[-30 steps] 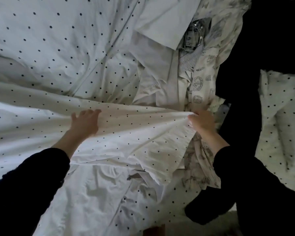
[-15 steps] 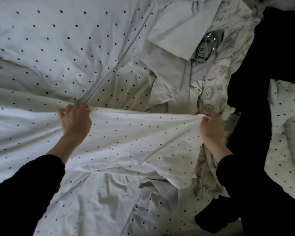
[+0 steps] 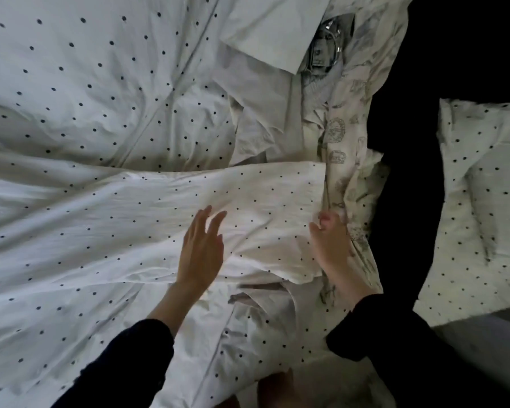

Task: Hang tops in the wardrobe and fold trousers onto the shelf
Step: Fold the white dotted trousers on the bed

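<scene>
**Dotted garment laid flat on a dotted bed cover**

The white garment with small dark dots [image 3: 248, 207] lies spread across the middle of the view, its far edge a straight horizontal line and its right edge ending just beside a cream printed fabric [image 3: 340, 160]. It rests on a bed cover [image 3: 86, 83] of much the same pattern (larger dots, wider spacing), so that the boundary between the two reads mainly from the fold line and the creases.

The left hand [image 3: 202, 248] is over the garment with straight, slightly spread fingers, palm down; whether it touches the cloth cannot be told. The right hand [image 3: 330, 245] lies at the garment's right edge, its fingertips curled and pinching the cloth there. Both forearms wear dark sleeves.

Surroundings: a plain white garment [image 3: 265, 92] lies crumpled beyond the far edge, one flat corner folded over a clear plastic hanger [image 3: 327, 45]. A black garment [image 3: 409, 172] runs down the right side as a long dark band, covering part of the printed fabric. Farther right sits a dotted pillow [image 3: 483, 201]. All the cloth is soft, matte and wrinkled.
</scene>
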